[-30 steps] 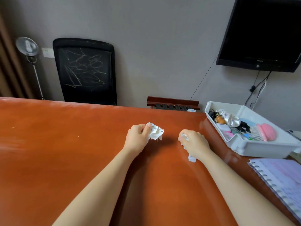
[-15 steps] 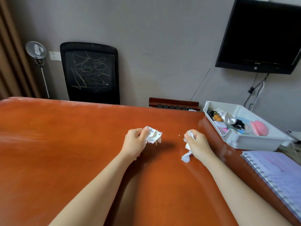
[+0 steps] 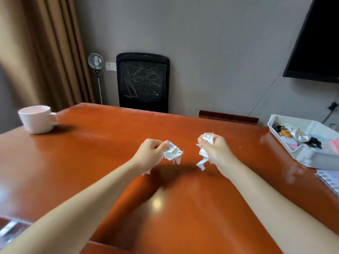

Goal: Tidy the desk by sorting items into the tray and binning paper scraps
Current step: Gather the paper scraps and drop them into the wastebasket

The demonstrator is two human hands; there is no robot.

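Both hands are raised above the middle of the orange-brown desk [image 3: 91, 162]. My left hand [image 3: 150, 153] grips a crumpled wad of white paper scraps [image 3: 172, 153] that sticks out to its right. My right hand [image 3: 214, 149] grips another bunch of white paper scraps [image 3: 203, 158], with a strip dangling below the fist. A white tray [image 3: 302, 154] at the desk's right edge holds several small items, among them a pink brush partly cut off by the frame. No bin is in view.
A white cup [image 3: 37, 119] stands at the desk's far left. A spiral notebook [image 3: 330, 180] lies at the right edge below the tray. A black office chair [image 3: 143, 81] and a dark wooden chair back [image 3: 228, 116] stand behind the desk. A blurred clear object [image 3: 11, 230] sits bottom left.
The view swung left, bringing the cup and curtain into view. Both hands lifted slightly with their paper scraps; the right hand's bunch now shows above its fist.
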